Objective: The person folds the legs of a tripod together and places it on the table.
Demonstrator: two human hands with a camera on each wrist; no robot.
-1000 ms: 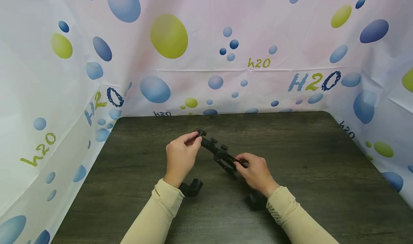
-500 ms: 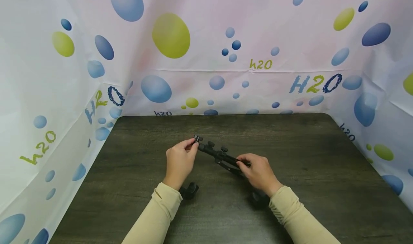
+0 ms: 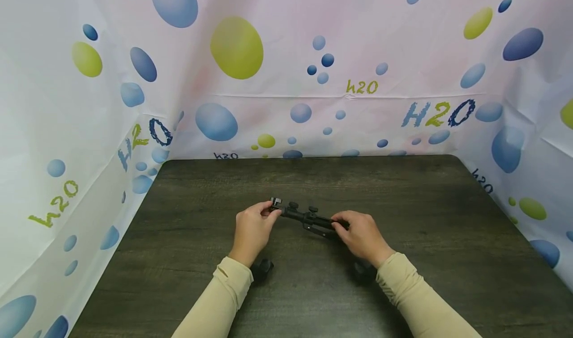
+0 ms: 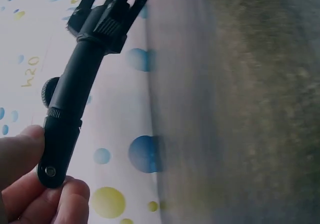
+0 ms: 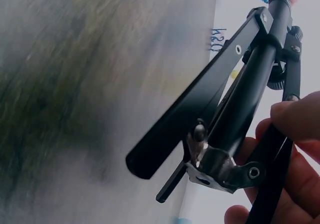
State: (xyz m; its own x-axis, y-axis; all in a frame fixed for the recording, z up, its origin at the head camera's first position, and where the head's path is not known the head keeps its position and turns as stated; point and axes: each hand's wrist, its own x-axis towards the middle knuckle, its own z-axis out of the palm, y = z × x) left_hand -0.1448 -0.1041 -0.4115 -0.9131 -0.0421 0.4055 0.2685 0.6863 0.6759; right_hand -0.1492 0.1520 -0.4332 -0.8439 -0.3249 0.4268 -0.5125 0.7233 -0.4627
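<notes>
A small black tripod [image 3: 306, 217] is held in the air above the table, lying almost level between both hands. My left hand [image 3: 252, 232] pinches its head end between thumb and fingers; the left wrist view shows a round screw on that end piece [image 4: 51, 170]. At the other end, my right hand [image 3: 360, 234] pinches one leg with thumb and fingers. In the right wrist view another leg [image 5: 192, 101] stands out at an angle from the central tube [image 5: 245, 96]. A metal bracket [image 5: 212, 169] joins struts near the tube's lower end. Two knobs [image 3: 293, 205] stick up from the tripod's side.
The dark wood-grain table [image 3: 179, 278] spreads beneath both hands. A white sheet with blue and green dots [image 3: 286, 69] stands behind and at both sides. Black pieces sit by the left wrist [image 3: 263, 269] and right wrist [image 3: 362, 269].
The tripod's head end has come down with my left hand, so the tripod lies closer to level. Its legs look closer together in the head view. The right hand still pinches a leg.
</notes>
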